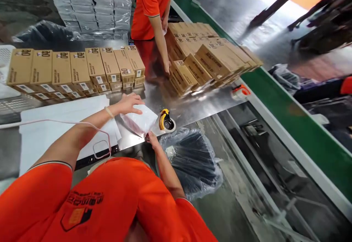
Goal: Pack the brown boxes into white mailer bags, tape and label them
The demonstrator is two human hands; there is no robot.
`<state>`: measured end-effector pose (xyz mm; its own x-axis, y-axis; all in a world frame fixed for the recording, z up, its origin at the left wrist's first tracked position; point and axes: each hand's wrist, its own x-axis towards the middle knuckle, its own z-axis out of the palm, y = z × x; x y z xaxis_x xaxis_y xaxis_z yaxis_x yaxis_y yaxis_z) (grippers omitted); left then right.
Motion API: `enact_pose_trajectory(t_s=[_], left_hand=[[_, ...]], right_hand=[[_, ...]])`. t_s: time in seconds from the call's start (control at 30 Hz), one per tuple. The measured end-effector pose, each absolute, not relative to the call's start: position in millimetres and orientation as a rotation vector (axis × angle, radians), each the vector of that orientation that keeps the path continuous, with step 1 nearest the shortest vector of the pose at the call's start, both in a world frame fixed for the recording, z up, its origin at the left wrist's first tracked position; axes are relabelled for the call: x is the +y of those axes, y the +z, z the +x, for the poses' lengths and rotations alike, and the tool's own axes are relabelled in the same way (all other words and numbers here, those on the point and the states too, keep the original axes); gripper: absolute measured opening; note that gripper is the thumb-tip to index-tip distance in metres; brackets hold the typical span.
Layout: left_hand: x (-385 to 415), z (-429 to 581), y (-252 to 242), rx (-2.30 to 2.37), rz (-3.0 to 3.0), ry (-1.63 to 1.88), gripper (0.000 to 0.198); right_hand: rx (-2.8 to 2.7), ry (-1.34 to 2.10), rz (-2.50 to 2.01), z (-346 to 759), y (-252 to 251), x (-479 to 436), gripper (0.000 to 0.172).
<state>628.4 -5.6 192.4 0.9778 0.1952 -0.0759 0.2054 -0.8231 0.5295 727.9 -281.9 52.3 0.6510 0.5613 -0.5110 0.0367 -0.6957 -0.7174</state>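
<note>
A white-wrapped package (143,119) rests at the near edge of the metal table, tilted relative to that edge. My left hand (130,103) grips it from the far left side, thumb on top and fingers curled over the back. At its near lower corner, my right hand (152,139) has its fingers closed against the wrapping; the fingertips are partly hidden underneath. A yellow and black tape dispenser (166,121) with a roll stands just right of the package. White paper sheets (68,113) lie flat to the left, under my left forearm.
Brown cartons (62,69) stand in a row at the back left. A co-worker's hand (167,66) touches more stacked cartons (181,77). A plastic-lined bin (192,165) is below the table edge. A green conveyor (275,102) runs along the right. A pinkish cable (82,123) crosses my left forearm.
</note>
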Motion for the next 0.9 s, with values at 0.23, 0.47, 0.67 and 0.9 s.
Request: enact_pose_trajectory(t_s=[0.23,0.47,0.67,0.9], left_hand=[[-3,686,198,-0.119,2.550,-0.084,0.052],[-43,656,222,1.050,2.505,0.312,0.079],[-76,612,218,1.031,2.470,-0.272,0.134],[-42,599,214,1.219,2.473,-0.359,0.125]], right_hand=[[-0.651,0.558,-1.810,785,130,-278,0.064],[-0.600,0.469,-1.798,688,103,-244,0.088],[-1.063,0.614,-1.620,671,83,-254,0.106],[-0.642,0.469,-2.622,812,74,-270,0.049]])
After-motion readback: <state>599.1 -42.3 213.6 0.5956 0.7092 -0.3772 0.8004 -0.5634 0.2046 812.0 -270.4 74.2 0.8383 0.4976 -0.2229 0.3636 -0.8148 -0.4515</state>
